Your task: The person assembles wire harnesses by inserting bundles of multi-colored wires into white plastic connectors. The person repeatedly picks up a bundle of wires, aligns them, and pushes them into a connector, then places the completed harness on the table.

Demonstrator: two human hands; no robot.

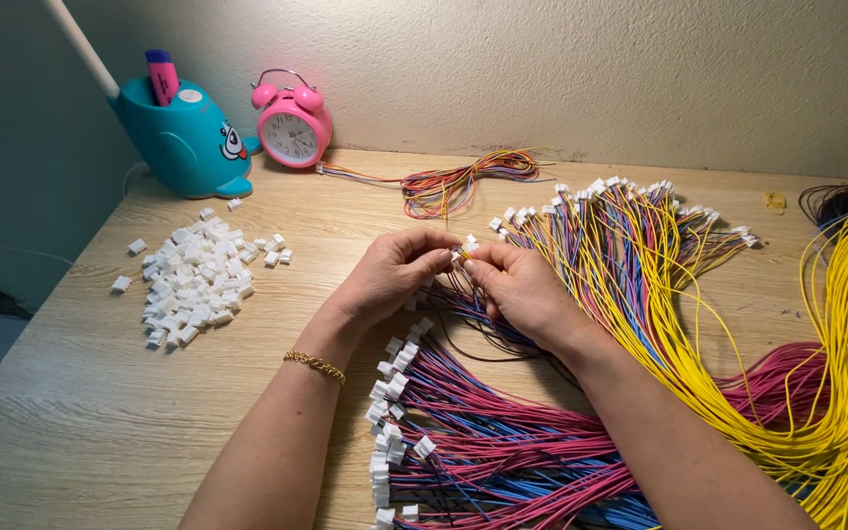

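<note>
Pinching between both hands' grips: white connector (465,249).

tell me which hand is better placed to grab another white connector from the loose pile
Left, probably. The left hand is on the side of the pile of white connectors, with bare desk between them. The right hand sits farther off, over the wire bundles, and would have to cross the left.

Connector pile (198,280) left of hands (463,275)
</note>
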